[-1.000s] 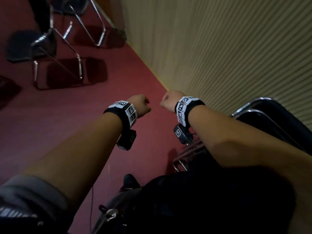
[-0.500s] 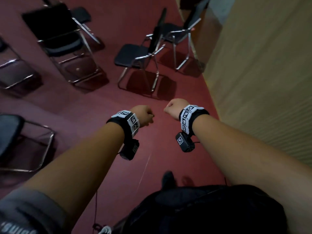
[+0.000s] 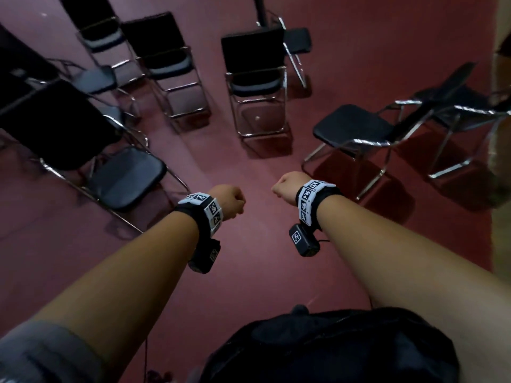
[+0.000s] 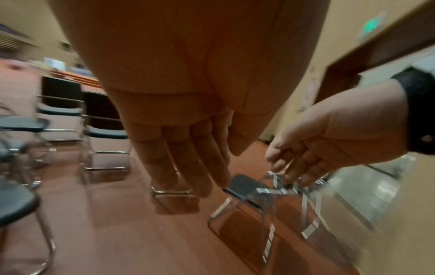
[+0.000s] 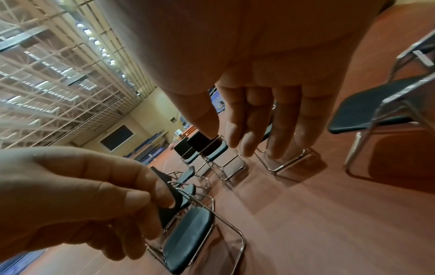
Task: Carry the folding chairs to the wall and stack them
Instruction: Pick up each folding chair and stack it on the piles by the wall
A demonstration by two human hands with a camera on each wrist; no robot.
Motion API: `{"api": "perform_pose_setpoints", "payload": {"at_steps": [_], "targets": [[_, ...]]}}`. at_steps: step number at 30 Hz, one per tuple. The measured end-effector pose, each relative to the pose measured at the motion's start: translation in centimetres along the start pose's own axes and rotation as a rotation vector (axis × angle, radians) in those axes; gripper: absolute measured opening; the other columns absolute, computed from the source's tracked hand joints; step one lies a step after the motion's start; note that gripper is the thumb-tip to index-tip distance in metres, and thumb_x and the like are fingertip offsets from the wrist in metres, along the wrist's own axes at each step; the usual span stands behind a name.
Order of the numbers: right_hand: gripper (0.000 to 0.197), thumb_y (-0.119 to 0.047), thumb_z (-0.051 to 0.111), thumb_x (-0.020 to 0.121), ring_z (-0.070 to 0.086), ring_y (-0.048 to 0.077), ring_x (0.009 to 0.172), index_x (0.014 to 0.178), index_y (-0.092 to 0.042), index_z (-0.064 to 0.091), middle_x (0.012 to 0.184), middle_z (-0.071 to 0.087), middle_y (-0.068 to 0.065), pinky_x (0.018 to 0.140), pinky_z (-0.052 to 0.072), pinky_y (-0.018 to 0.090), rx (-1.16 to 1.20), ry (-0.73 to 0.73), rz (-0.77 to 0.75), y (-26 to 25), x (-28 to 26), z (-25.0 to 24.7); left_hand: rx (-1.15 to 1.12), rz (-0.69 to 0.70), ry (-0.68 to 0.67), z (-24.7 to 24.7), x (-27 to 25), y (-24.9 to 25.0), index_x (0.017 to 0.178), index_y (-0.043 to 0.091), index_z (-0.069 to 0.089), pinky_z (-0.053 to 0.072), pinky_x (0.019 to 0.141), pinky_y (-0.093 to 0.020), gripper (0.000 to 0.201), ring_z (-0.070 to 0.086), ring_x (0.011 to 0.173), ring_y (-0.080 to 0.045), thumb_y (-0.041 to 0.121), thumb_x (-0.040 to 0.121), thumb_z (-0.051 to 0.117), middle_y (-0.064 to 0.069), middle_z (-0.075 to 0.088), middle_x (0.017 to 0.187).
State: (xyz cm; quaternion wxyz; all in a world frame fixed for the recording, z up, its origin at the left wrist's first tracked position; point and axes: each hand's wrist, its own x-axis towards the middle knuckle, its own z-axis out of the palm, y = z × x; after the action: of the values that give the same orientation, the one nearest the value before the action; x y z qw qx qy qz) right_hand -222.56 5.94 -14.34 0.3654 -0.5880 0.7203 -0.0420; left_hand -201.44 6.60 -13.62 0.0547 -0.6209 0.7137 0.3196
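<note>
Several unfolded black chairs with chrome frames stand on the red floor ahead of me. One chair (image 3: 254,78) faces me straight ahead, another (image 3: 356,128) sits to the right, and a third (image 3: 124,178) is close on the left. My left hand (image 3: 229,200) and right hand (image 3: 287,186) are held out side by side above the bare floor and hold nothing. In the wrist views the left hand's fingers (image 4: 188,167) and the right hand's fingers (image 5: 259,121) hang loose and nearly straight. Neither hand touches a chair.
More chairs (image 3: 163,56) stand in a row at the back left, and another chair (image 3: 456,106) is at the far right. A beige wall (image 3: 502,244) runs along the right edge. A black bag (image 3: 331,349) hangs at my front.
My view has swung left, away from the ribbed wall and the folded chairs beside it, toward the standing chairs. Both hands stay empty and held out in front.
</note>
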Motion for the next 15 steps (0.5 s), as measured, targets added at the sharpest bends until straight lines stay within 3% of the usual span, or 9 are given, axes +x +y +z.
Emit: {"api": "perform_pose_setpoints", "payload": {"at_steps": [4,9,15], "targets": [[0.033,-0.038,0.06,0.088,0.071,0.032,0.092,0.098,-0.011,0.078,0.095,0.077,0.01,0.088,0.057,0.035,-0.052,-0.04,-0.075,-4.1,5.3,-2.1,0.012,-0.048,0.079,-2.5,2.2,-1.0,0.098,0.018,0.076,0.06,0.088,-0.038,0.019,0.075,0.085,-0.021,0.019,0.09,0.059,0.003,0.079,0.091],[0.035,-0.041,0.056,0.075,0.074,0.033,0.084,0.085,-0.015,0.077,0.083,0.077,0.008,0.084,0.062,0.039,-0.13,-0.114,-0.184,-10.3,10.5,-1.2,-0.039,-0.121,0.129,-4.8,3.7,-3.9,0.101,0.018,0.077,0.059,0.09,-0.038,0.021,0.074,0.091,-0.024,0.023,0.092,0.059,-0.001,0.079,0.097],[0.03,-0.036,0.059,0.076,0.076,0.03,0.085,0.082,-0.014,0.078,0.083,0.079,0.005,0.088,0.063,0.044,-0.114,-0.171,-0.252,-17.5,15.2,2.6,-0.19,-0.267,0.176,-7.7,5.4,-11.6,0.074,0.018,0.071,0.061,0.084,-0.038,0.018,0.074,0.081,-0.022,0.021,0.089,0.061,0.0,0.078,0.086]]}}
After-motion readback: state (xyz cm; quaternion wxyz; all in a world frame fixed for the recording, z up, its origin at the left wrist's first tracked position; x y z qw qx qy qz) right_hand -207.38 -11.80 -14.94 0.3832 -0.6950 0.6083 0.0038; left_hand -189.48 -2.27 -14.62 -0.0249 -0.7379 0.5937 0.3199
